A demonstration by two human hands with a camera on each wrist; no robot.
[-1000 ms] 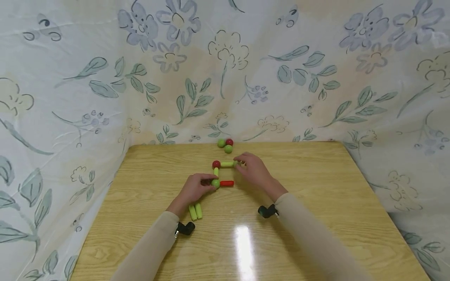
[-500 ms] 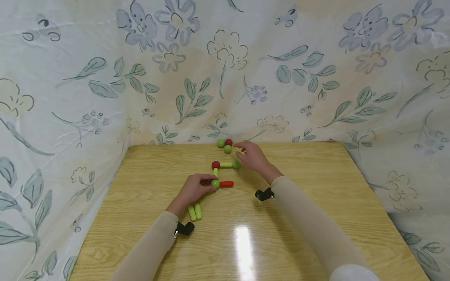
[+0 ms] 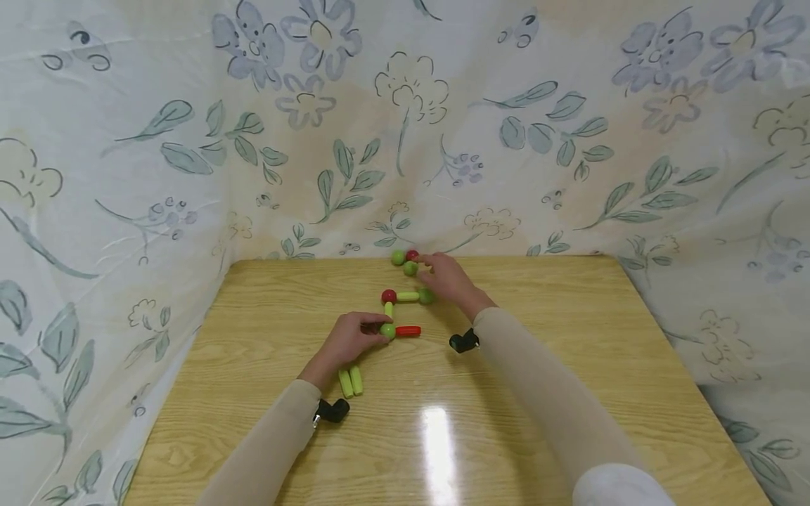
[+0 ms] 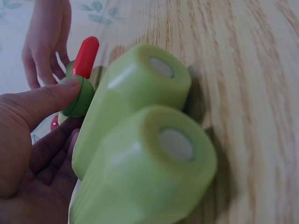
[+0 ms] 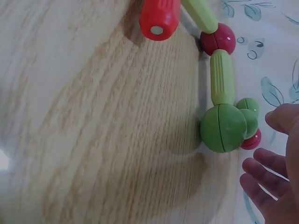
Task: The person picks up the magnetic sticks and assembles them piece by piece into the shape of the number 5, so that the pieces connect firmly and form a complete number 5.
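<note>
My left hand pinches a green ball at the near corner of a frame of magnetic balls and rods. From that ball a red rod points right, and a yellow-green rod runs back to a red ball. Another yellow-green rod joins the red ball to a second green ball. My right hand is at the loose balls behind, thumb and fingers spread apart in the right wrist view. Its fingertips come close to a loose green ball and red ball; contact is unclear.
Another loose green ball lies by the table's back edge, near the floral cloth. Two yellow-green rods lie side by side on the wooden table, close to my left wrist.
My right hand has left the frame's far green ball and moved back and left to the loose balls. My left hand stays on its green ball.
</note>
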